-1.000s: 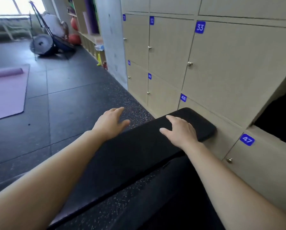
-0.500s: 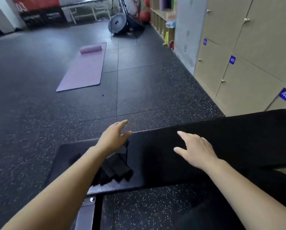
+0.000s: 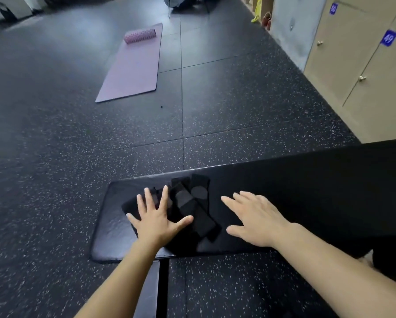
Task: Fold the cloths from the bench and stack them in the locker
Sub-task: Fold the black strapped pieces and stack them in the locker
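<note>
Several black cloths [image 3: 193,206] lie in a loose overlapping pile on the left end of the black padded bench [image 3: 307,191]. My left hand [image 3: 156,220] is spread flat with straight fingers over the left part of the pile. My right hand [image 3: 257,218] hovers flat, fingers straight, just right of the pile above the bench, holding nothing. Closed beige lockers [image 3: 362,65] numbered 49 and 50 line the right wall; no open locker is in view.
Dark speckled rubber floor surrounds the bench. A purple yoga mat [image 3: 132,67] with a pink foam roller [image 3: 140,36] lies on the floor ahead. Gym gear stands at the far top edge. The bench's metal leg [image 3: 156,288] runs down below its left end.
My view swung left from the lockers to the bench's left end. Both hands moved left along the bench; the left hand has come down over the cloth pile.
</note>
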### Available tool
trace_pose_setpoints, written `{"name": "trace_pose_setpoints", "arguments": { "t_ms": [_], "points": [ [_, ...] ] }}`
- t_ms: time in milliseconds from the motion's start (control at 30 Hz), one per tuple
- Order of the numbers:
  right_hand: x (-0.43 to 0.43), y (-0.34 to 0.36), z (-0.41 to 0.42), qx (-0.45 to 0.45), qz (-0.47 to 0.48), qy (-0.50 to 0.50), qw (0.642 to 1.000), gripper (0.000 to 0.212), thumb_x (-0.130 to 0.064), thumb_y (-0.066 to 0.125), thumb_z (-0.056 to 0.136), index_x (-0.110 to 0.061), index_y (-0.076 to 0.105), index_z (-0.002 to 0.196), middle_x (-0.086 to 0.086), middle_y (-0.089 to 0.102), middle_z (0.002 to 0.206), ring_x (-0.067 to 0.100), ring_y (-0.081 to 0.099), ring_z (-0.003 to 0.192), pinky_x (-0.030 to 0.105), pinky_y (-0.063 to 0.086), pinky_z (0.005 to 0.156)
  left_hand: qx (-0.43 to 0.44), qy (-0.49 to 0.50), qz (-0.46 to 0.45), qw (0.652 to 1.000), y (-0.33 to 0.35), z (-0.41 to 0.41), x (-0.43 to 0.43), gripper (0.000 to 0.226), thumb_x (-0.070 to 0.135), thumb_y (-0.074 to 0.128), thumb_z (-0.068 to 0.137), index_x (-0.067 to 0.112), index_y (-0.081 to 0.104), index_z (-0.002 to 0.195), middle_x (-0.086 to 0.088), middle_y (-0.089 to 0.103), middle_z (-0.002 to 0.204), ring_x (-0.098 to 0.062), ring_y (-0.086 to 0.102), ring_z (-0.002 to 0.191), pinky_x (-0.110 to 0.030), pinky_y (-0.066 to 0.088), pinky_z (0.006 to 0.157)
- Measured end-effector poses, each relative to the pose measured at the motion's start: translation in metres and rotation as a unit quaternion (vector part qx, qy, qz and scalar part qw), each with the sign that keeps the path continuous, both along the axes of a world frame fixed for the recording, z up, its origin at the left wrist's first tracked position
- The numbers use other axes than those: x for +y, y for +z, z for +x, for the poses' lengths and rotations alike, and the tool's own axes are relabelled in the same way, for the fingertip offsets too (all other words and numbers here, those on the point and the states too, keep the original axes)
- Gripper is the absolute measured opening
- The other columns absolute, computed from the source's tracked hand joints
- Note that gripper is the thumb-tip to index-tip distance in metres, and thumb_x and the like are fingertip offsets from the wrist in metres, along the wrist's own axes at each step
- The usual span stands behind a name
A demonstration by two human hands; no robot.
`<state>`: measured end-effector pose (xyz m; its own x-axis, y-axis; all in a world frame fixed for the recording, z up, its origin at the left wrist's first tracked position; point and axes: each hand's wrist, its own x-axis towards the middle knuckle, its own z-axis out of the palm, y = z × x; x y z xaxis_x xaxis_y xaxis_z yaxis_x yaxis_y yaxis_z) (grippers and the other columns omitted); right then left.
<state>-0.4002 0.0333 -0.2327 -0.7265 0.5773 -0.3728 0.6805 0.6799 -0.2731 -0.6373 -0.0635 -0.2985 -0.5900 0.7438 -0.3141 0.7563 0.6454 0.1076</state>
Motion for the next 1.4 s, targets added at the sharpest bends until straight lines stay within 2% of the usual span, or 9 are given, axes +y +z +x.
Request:
{"name": "trace_pose_setpoints", "arguments": {
  "t_ms": [67, 133, 233, 433, 733, 833, 1000, 1133, 1400],
  "points": [
    [-0.002, -0.004, -0.005, -0.005, -0.012, 0.003, 1.0, 0.072, -0.048, 0.044, 0.096, -0.028, 0.007, 0.154, 0.005, 0.016, 0.161, 0.021, 0.007, 0.149, 0.038, 0.012, 0.118, -0.039, 0.038, -0.015, 0.998, -0.01, -0.003, -0.004, 0.121, 0.102, 0.038, 0.047, 0.055, -0.016, 0.145, -0.002, -0.029, 0.159, -0.028, -0.024, 0.147, -0.069, 0.001, 0.111],
    [-0.002, -0.005, -0.008, -0.013, -0.013, 0.004, 1.0, 0.071, -0.047, 0.044, 0.096, -0.028, 0.008, 0.154, 0.006, 0.018, 0.16, 0.023, 0.008, 0.148, 0.039, 0.014, 0.118, -0.073, 0.048, -0.025, 0.996, -0.019, 0.0, -0.004, 0.122, 0.103, 0.034, 0.043, 0.057, -0.017, 0.144, 0.0, -0.028, 0.16, -0.028, -0.022, 0.148, -0.07, 0.002, 0.112],
    [0.0, -0.007, -0.01, -0.029, -0.009, 0.005, 1.0, 0.067, -0.045, 0.043, 0.097, -0.028, 0.011, 0.154, 0.007, 0.026, 0.155, 0.026, 0.015, 0.145, 0.041, 0.02, 0.116, -0.071, 0.028, -0.034, 0.996, -0.028, 0.012, 0.002, 0.118, 0.103, 0.031, 0.048, 0.056, -0.02, 0.144, -0.001, -0.028, 0.16, -0.029, -0.023, 0.147, -0.07, 0.001, 0.112],
    [0.0, -0.02, -0.003, -0.067, -0.037, -0.009, 0.997, 0.061, -0.037, 0.038, 0.099, -0.028, 0.012, 0.153, 0.006, 0.027, 0.154, 0.026, 0.016, 0.145, 0.042, 0.022, 0.115, -0.072, -0.017, -0.037, 0.997, -0.03, 0.053, 0.029, 0.117, 0.104, 0.026, 0.05, 0.055, -0.022, 0.144, -0.002, -0.031, 0.158, -0.031, -0.027, 0.146, -0.071, -0.002, 0.111],
    [0.021, -0.023, 0.057, -0.05, -0.099, -0.133, 0.985, 0.056, -0.022, 0.031, 0.103, -0.028, 0.01, 0.155, -0.001, 0.017, 0.161, 0.017, 0.008, 0.149, 0.037, 0.017, 0.118, -0.094, -0.057, -0.035, 0.993, -0.029, 0.121, 0.065, 0.116, 0.103, 0.024, 0.053, 0.052, -0.024, 0.144, -0.005, -0.035, 0.156, -0.034, -0.032, 0.143, -0.074, -0.006, 0.107],
    [0.031, -0.019, 0.084, -0.036, -0.121, -0.198, 0.972, 0.056, -0.02, 0.029, 0.103, -0.033, 0.011, 0.154, 0.0, 0.016, 0.161, 0.022, 0.012, 0.148, 0.035, 0.019, 0.114, -0.101, -0.078, -0.033, 0.991, -0.028, 0.146, 0.077, 0.115, 0.102, 0.026, 0.055, 0.051, -0.025, 0.144, -0.006, -0.036, 0.156, -0.035, -0.034, 0.142, -0.074, -0.007, 0.106],
    [0.052, -0.033, 0.127, -0.013, -0.149, -0.296, 0.943, 0.056, -0.029, 0.032, 0.1, -0.044, 0.015, 0.151, 0.002, 0.019, 0.16, 0.029, 0.028, 0.142, 0.039, 0.028, 0.113, -0.112, -0.105, -0.033, 0.988, -0.025, 0.191, 0.098, 0.114, 0.101, 0.027, 0.057, 0.05, -0.025, 0.145, -0.006, -0.037, 0.155, -0.035, -0.036, 0.141, -0.074, -0.009, 0.106],
    [0.066, -0.038, 0.161, 0.019, -0.168, -0.347, 0.922, 0.057, -0.03, 0.033, 0.098, -0.044, 0.017, 0.15, 0.001, 0.027, 0.157, 0.027, 0.034, 0.138, 0.042, 0.031, 0.112, -0.113, -0.116, -0.031, 0.986, -0.024, 0.228, 0.115, 0.114, 0.101, 0.027, 0.057, 0.05, -0.024, 0.145, -0.007, -0.037, 0.155, -0.035, -0.036, 0.141, -0.075, -0.009, 0.105],
    [0.09, -0.043, 0.216, 0.098, -0.195, -0.416, 0.883, 0.057, -0.023, 0.038, 0.097, -0.039, 0.025, 0.15, -0.003, 0.035, 0.154, 0.017, 0.035, 0.14, 0.036, 0.033, 0.112, -0.125, -0.134, -0.031, 0.983, -0.018, 0.291, 0.155, 0.113, 0.1, 0.028, 0.059, 0.048, -0.024, 0.146, -0.008, -0.037, 0.155, -0.035, -0.035, 0.141, -0.074, -0.009, 0.105]
  ]
}}
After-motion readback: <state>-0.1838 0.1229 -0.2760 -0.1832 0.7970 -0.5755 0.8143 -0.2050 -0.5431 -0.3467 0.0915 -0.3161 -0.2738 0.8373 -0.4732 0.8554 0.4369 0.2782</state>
